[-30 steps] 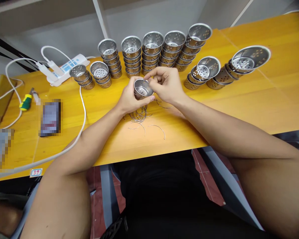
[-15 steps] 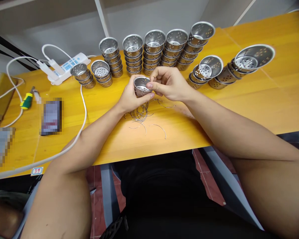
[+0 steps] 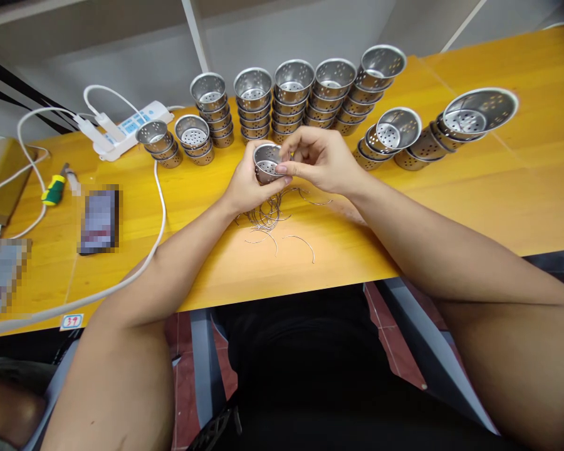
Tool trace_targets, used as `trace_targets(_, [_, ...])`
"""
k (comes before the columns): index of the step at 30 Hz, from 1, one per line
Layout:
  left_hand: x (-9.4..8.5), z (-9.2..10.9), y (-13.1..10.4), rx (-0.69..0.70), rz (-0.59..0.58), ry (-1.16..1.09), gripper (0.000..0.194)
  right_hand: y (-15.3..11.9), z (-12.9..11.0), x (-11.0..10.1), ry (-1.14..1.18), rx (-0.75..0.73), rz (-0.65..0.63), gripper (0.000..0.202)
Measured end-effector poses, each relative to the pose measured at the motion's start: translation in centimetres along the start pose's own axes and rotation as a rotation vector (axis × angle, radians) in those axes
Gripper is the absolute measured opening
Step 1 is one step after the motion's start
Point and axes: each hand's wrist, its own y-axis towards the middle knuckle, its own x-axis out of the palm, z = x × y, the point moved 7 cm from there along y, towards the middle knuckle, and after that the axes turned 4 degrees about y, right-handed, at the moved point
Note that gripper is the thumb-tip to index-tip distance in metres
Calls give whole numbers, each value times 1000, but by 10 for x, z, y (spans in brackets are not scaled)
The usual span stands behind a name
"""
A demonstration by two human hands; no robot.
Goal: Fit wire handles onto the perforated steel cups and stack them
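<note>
My left hand [image 3: 245, 181] is wrapped round a small perforated metal cup [image 3: 266, 164], its mouth tipped toward me. At the cup's right rim, the thumb and index finger of my right hand [image 3: 323, 160] are pinched together. Whatever lies between those fingertips is too small to make out. Below the cup, a tangle of thin curved metal wires [image 3: 267, 218] lies on the yellow table [image 3: 216, 275], with a few single wires spread nearer to me.
Stacks of similar perforated cups [image 3: 294, 81] line the back; leaning stacks [image 3: 465, 119] stand right. A power strip [image 3: 134, 125] with white cables [image 3: 162, 194], a green-and-yellow-handled screwdriver [image 3: 53, 190] and two blurred-out flat objects [image 3: 98, 220] are on the left.
My right fingertips have shifted very slightly at the cup's rim. The left hand keeps its hold on the cup, and the whole view has moved a little.
</note>
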Motion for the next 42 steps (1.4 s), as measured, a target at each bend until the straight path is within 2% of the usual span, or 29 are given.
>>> trace_targets(2, [-1,-7,0,-13,11,7,93,-2,-1,-7,-112,-60,48,82])
trace_targets(4, [-2,-12,0,-14,24,9,93,-4,-6,-10,-217,-117,63,75])
trace_targets(7, [-5,-15,1,10,60,8,95,-8,-16,-8,-337,-172,39,61])
trace_targets(10, [-8,-11,0,0,76,28,96,-10,-25,-2,-397,-184,-2,60])
trace_targets(16, [-9,-5,-3,-113,77,103,99,-9,-29,1,-314,-106,-30,62])
trace_targets(22, [-7,-6,-3,-112,34,123,105,-7,-23,1,-281,-115,-21,64])
trace_targets(27, [-2,3,-3,-83,-2,91,104,-10,-14,8,-278,-104,-51,63])
trace_targets(31, [-3,12,-3,-50,8,92,98,-12,-11,14,-310,-109,-73,64])
trace_targets(37, [-6,9,-1,-72,9,108,101,-15,-10,19,-388,-149,-62,62])
trace_targets(42, [0,7,-1,-27,-50,105,117,-15,-10,14,-444,-163,-46,84])
